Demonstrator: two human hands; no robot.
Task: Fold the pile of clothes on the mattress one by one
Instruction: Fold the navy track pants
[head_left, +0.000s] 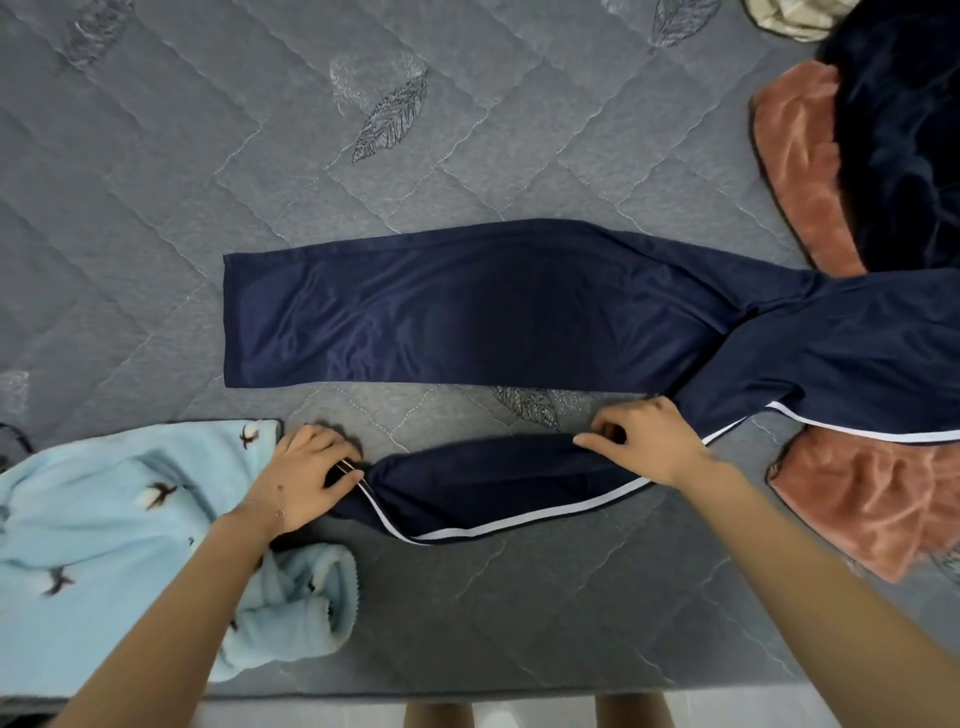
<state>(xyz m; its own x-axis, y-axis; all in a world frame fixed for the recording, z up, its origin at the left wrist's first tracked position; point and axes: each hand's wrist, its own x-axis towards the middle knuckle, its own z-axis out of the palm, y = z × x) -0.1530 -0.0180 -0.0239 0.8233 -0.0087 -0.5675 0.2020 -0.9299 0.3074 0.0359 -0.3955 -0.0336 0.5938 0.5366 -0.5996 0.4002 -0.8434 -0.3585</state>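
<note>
1. Head view, the garment: a pair of navy trousers (519, 312) lies spread across a grey quilted mattress (208, 182). The cloth is smooth with a slight sheen, and a white stripe (467, 535) runs down the outer seam.
2. The far leg (415, 317) lies flat and straight just beyond both hands. Its cuff end is squared off, above and a little right of the left hand.
3. The near leg (493, 478) is bunched and twisted into a narrow band that runs between the two hands, the stripe curving along its near edge.
4. The left hand (311, 475) has its fingers curled tight round the cuff end of the near leg, with the stripe showing between thumb and fingers. A thin bracelet (280, 506) sits at the wrist.
5. The right hand (644, 441) pinches the upper edge of the near leg, with the fingers bent and the thumb tucked in. From this grip the cloth widens to the right into the seat and waist, which run out of view.
6. Beside and under the left hand and forearm lies a light blue fleece (104, 499) with a small dark-and-white print.
7. To the right of the right hand, a pink velvet garment (872, 499) lies partly under the trousers' upper part. Another fold of it shows further off, with a dark velvet garment (904, 130) on top.
</note>
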